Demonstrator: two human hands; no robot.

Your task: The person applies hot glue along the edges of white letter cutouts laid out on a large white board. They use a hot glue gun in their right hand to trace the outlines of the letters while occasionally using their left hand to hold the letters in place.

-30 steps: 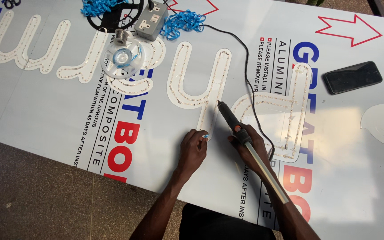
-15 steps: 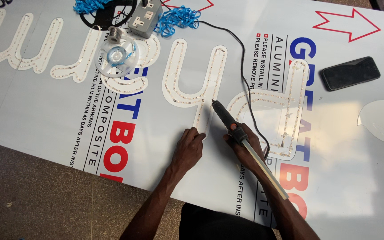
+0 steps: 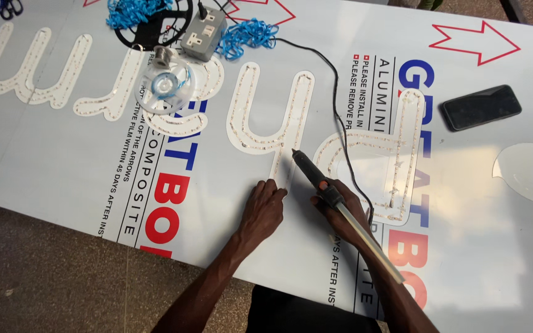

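Single head-worn view, looking steeply down from above the near edge of the white panel (image 3: pixel 63 160).

The camera sits close over the person's forearms, which enter from the bottom of frame, and faces across the panel toward its far edge. The panel runs slantwise and fills most of the view; speckled floor (image 3: pixel 50 277) shows beyond the near-left edge.

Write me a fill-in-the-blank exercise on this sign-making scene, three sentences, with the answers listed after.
1. The right hand grips a dark ______ whose tip points at the white cut-out letter.
2. The left hand rests with its fingers on the ______ end of that letter's stem.
3. A black phone lies on the panel below a ______ arrow outline.

Missing words: soldering iron; lower; red
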